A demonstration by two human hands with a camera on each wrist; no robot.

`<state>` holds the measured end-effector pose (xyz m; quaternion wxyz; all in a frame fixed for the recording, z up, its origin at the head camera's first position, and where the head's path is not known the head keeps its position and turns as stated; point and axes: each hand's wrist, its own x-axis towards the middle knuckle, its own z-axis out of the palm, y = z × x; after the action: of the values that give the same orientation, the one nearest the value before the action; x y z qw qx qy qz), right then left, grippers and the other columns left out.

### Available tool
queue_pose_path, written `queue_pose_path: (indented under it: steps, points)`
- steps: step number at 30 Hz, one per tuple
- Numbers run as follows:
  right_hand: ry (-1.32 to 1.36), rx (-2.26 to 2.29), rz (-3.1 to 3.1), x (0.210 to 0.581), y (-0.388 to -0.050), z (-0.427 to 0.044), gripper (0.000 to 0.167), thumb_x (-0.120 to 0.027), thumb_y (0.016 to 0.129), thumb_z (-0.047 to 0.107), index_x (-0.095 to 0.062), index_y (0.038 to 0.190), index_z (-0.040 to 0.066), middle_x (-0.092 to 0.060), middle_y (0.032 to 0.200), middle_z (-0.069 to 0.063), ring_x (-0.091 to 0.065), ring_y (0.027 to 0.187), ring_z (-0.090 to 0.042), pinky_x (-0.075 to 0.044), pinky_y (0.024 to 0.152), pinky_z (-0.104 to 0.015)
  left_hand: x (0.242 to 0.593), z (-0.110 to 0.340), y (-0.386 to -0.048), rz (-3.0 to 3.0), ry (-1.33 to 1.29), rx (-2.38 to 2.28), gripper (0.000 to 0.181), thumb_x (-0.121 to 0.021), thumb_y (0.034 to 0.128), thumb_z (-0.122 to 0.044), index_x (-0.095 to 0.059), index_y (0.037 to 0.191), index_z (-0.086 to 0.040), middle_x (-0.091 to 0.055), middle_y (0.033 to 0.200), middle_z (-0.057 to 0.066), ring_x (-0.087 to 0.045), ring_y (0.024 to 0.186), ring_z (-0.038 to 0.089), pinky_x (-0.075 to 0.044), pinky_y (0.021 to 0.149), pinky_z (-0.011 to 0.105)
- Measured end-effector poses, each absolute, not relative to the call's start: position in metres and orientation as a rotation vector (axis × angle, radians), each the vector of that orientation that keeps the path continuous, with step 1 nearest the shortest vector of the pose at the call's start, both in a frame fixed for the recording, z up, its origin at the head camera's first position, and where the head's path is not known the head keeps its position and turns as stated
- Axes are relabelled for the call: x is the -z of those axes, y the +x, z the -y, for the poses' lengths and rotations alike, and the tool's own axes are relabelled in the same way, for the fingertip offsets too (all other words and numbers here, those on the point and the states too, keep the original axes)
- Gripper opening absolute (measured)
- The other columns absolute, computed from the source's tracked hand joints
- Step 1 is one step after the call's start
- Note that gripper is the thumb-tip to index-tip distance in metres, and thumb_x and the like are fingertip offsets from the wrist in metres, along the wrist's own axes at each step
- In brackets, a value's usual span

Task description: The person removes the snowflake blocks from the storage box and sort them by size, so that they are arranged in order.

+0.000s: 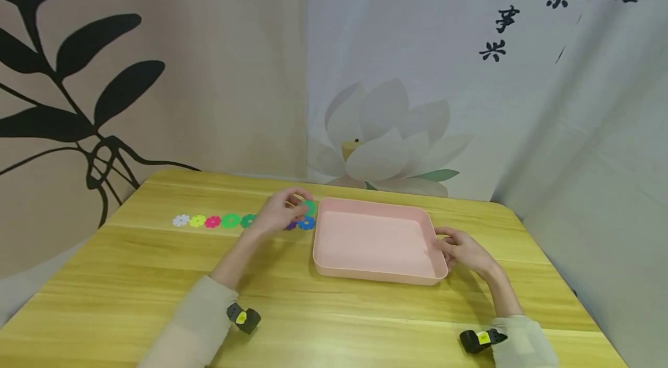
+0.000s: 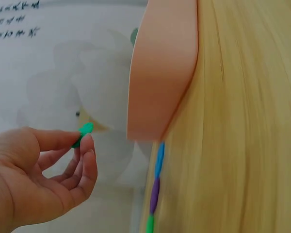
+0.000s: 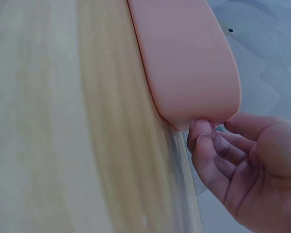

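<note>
My left hand (image 1: 278, 214) pinches a green flower-shaped piece (image 1: 311, 208) between thumb and fingers, above the end of a row of flower pieces; in the left wrist view that green piece (image 2: 86, 132) is seen edge-on. Beneath it, a blue flower (image 1: 307, 223) and a purple flower (image 1: 290, 225) lie beside the pink tray (image 1: 373, 276). My right hand (image 1: 466, 249) grips the tray's right end; the right wrist view has its fingers (image 3: 202, 128) against the end wall. The tray's floor is bare.
Leftward along the row lie a white flower (image 1: 181, 220), a yellow one (image 1: 197, 221), a pink-red one (image 1: 212, 222) and green ones (image 1: 231, 221). My left forearm hides part of the row. A printed curtain (image 1: 250, 66) hangs behind the wooden table (image 1: 334, 321).
</note>
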<state>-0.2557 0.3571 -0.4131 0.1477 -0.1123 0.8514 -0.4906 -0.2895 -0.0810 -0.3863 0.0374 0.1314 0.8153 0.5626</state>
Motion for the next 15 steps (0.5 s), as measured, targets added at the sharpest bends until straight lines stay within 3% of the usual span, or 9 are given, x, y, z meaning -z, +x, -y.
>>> queue_pose_path:
  steps: [4,9,15]
  points:
    - [-0.333,1.418,-2.443,0.413,-0.256,-0.358,0.055,-0.051,0.107,0.013,-0.028,0.148,-0.016,-0.058,0.079,-0.012,-0.06,0.06,-0.018,-0.057,0.059,-0.033,0.387,0.108,-0.289,-2.539,0.38,-1.71,0.024,-0.061,0.0987,-0.006,-0.062,0.122,0.0,-0.061,0.103,0.018,-0.065,0.094,0.042,-0.058,0.078,0.046]
    - [-0.334,1.417,-2.442,0.414,-0.257,-0.358,0.057,-0.052,0.106,0.013,-0.028,0.148,-0.017,-0.06,0.083,-0.014,-0.061,0.061,-0.018,-0.057,0.06,-0.033,0.386,0.142,-0.286,-2.596,0.315,-1.673,0.025,-0.06,0.1012,-0.009,-0.062,0.125,-0.002,-0.06,0.104,0.018,-0.063,0.093,0.038,-0.055,0.071,0.037]
    - [-0.335,1.41,-2.45,0.414,-0.256,-0.358,0.057,-0.052,0.106,0.013,-0.027,0.147,-0.017,-0.061,0.084,-0.014,-0.061,0.061,-0.018,-0.057,0.06,-0.033,0.387,0.181,-0.281,-2.626,0.254,-1.672,0.03,-0.06,0.1023,-0.01,-0.059,0.13,0.001,-0.057,0.11,0.02,-0.063,0.096,0.034,-0.058,0.079,0.035]
